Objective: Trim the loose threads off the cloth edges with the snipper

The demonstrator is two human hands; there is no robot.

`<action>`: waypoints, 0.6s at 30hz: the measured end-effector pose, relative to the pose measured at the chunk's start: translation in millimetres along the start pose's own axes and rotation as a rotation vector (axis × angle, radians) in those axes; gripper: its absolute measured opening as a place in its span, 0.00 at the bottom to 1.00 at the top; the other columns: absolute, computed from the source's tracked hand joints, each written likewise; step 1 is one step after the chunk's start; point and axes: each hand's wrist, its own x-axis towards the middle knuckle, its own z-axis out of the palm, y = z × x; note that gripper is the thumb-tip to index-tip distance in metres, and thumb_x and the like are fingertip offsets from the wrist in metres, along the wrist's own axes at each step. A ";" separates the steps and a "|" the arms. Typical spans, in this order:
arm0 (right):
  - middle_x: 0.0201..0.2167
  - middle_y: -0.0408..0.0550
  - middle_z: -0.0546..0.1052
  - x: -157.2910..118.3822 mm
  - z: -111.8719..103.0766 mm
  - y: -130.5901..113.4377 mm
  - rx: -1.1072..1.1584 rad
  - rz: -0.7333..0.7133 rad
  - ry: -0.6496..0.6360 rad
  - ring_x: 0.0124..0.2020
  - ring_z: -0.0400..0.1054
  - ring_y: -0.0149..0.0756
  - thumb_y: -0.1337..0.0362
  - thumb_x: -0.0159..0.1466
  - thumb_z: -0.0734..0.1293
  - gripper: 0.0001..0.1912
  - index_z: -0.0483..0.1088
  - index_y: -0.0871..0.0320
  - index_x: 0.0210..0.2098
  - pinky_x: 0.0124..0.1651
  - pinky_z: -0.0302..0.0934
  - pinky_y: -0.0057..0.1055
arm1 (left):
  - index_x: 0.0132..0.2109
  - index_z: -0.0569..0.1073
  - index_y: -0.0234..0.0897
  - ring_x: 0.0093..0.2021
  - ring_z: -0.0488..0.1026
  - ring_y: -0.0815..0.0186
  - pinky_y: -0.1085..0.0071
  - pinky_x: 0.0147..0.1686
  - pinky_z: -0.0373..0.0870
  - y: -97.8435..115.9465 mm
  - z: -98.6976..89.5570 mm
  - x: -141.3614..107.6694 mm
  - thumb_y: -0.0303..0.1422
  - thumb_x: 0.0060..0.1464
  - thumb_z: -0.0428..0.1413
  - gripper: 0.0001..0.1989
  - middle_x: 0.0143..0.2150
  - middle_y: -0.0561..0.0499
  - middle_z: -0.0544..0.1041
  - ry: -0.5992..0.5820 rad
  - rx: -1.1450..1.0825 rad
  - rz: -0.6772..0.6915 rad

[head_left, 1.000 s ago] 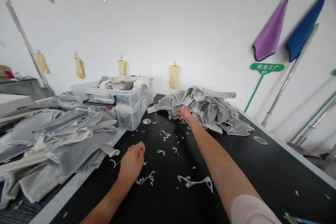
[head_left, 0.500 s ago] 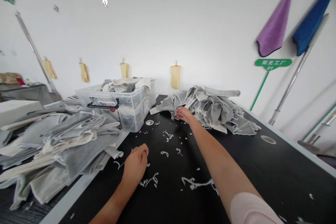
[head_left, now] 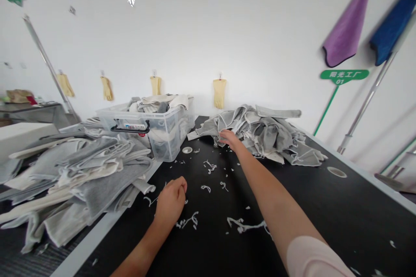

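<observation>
My right hand [head_left: 229, 138] reaches out to the near left edge of a heap of grey cloths [head_left: 269, 132], its fingers apart and touching or just in front of the fabric. Closer to me, my left hand [head_left: 172, 197] hovers low over the black table [head_left: 227, 251], fingers curled together; whether something small is inside cannot be made out. White thread scraps [head_left: 248, 226] lie scattered between and around both hands.
A clear plastic box [head_left: 167, 134] full of cloths stands at the back left. Before it spreads a pile of grey and white cloths [head_left: 87, 173]. Round holes [head_left: 337, 172] are set in the tabletop. Yellow gloves [head_left: 219, 94] hang on the wall.
The view has shifted slightly. My right hand's fingers have moved a little against the edge of the cloth heap; my left hand stays almost where it was.
</observation>
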 end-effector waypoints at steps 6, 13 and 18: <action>0.41 0.52 0.79 -11.6 -2.2 -5.2 0.054 -0.023 -0.085 0.47 0.78 0.41 0.70 0.62 0.70 0.07 0.69 0.60 0.39 0.47 0.75 0.34 | 0.31 0.67 0.40 0.34 0.68 0.63 0.68 0.39 0.58 -0.3 -0.1 1.3 0.25 0.62 0.43 0.13 0.28 0.53 0.70 -0.015 0.007 -0.006; 0.52 0.58 0.80 -74.4 -10.6 -46.3 0.068 -0.040 -0.371 0.53 0.78 0.47 0.69 0.64 0.72 0.08 0.76 0.63 0.44 0.51 0.75 0.36 | 0.32 0.67 0.41 0.35 0.69 0.63 0.68 0.39 0.59 -0.6 -2.1 -0.1 0.26 0.62 0.43 0.13 0.28 0.53 0.69 -0.031 0.010 0.008; 0.58 0.55 0.78 -145.4 -21.6 -117.5 0.058 -0.217 -0.574 0.58 0.74 0.43 0.63 0.66 0.73 0.15 0.78 0.60 0.52 0.58 0.72 0.35 | 0.32 0.68 0.41 0.35 0.69 0.63 0.68 0.39 0.59 1.0 -4.2 -2.0 0.26 0.62 0.44 0.12 0.29 0.53 0.70 -0.033 0.027 0.017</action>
